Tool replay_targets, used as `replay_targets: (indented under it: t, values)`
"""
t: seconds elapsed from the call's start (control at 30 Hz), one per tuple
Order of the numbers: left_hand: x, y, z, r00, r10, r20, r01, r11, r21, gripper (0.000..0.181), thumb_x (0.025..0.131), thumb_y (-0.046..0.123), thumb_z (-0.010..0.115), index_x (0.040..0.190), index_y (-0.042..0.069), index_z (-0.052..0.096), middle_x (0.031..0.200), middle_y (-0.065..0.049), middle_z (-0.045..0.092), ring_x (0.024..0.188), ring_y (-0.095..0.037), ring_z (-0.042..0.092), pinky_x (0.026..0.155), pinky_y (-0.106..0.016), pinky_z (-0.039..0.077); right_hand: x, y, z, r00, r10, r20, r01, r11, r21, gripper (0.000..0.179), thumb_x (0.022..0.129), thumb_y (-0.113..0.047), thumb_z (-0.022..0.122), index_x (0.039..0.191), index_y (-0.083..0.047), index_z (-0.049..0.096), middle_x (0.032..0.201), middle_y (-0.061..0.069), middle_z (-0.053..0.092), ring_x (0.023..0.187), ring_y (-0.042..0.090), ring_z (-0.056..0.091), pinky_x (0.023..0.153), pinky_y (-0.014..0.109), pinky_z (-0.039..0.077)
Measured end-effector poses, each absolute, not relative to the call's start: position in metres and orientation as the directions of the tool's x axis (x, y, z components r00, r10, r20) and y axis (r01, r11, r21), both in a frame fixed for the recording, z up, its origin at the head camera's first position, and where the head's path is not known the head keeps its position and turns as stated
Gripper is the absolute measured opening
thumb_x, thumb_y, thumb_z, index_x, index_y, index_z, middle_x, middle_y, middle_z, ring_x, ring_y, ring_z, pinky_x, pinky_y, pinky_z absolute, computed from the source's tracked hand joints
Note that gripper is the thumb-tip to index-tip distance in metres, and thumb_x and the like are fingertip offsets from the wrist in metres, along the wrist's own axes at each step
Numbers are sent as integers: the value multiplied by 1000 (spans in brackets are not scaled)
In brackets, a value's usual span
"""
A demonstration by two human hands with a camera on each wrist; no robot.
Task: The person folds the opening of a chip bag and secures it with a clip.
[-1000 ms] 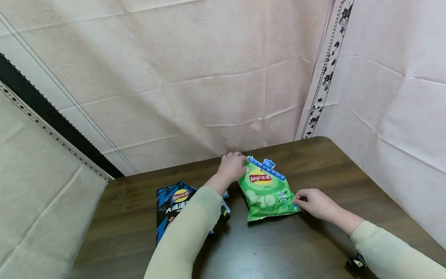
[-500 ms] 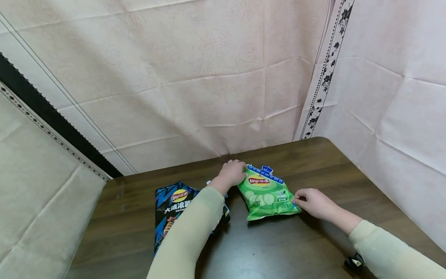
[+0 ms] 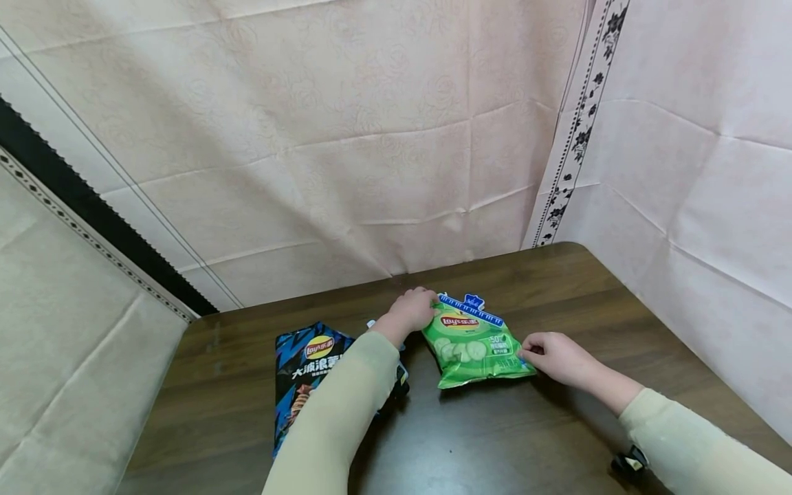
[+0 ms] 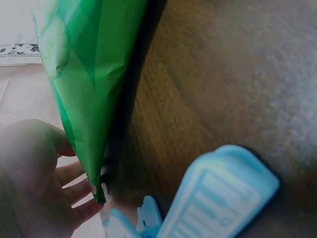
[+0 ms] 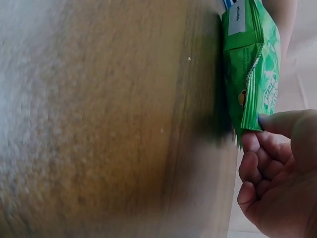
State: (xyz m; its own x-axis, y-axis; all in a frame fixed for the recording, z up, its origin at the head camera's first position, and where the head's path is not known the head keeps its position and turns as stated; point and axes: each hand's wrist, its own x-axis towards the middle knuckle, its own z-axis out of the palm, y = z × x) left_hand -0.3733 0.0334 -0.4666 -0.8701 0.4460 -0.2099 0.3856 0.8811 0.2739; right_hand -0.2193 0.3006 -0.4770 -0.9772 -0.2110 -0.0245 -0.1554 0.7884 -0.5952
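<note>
Closest in, two pale green sleeves reach over a brown wooden table (image 3: pixel 470 440). At left, a black chip bag (image 3: pixel 309 371) lies partly hidden under the left sleeve (image 3: pixel 334 419); the left wrist view shows a light-blue clip (image 4: pixel 218 196) nearby. Farther in, the right hand (image 3: pixel 557 357) pinches the lower right corner of a green chip bag (image 3: pixel 473 350), face up on the table between the hands. Beyond, the left hand (image 3: pixel 410 309) has its fingers clamped on the upper left corner, beside a blue strip (image 3: pixel 471 309) along the top. The step seems to be setting the green bag straight; the next move probably calls for even, gentle handling at both corners. Pale cloth (image 3: pixel 346 151) hangs behind.
</note>
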Motion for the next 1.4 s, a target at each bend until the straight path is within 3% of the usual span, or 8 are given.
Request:
replay_targets:
  t: [0.23,0.57,1.0,1.4]
  values:
    - [-372,27,-468,-879,441,-182,381,879,287,35,102,33,54,133,21,62,146,-6,46,134,-28,42,110,-47,36,-220,301,-479,-976,-217,-31,-155,784,-601,13,97,-23,64,89,-15,68,71,-5,54,65,14,50,60,30,42]
    - [-360,9,-455,-899,437,-26,413,866,281,31,104,27,49,132,22,62,137,-2,54,128,-25,48,107,-45,38,-220,302,-474,-983,-186,-9,-145,798,-585,18,96,-30,65,97,-13,71,80,-3,60,71,14,52,64,32,45]
    - [-311,-27,-423,-899,421,122,437,841,318,31,103,33,53,131,23,62,136,0,57,126,-22,51,107,-44,39,-226,295,-456,-982,-141,125,-187,807,-560,14,95,-27,68,96,-14,70,81,-3,60,73,16,53,65,33,46]
    - [-276,-71,-405,-922,360,146,388,857,338,32,101,33,57,131,23,61,136,1,57,126,-23,51,106,-44,42,-229,270,-441,-975,-185,121,-220,777,-590,18,95,-29,68,101,-12,70,85,-1,62,78,17,54,68,34,47]
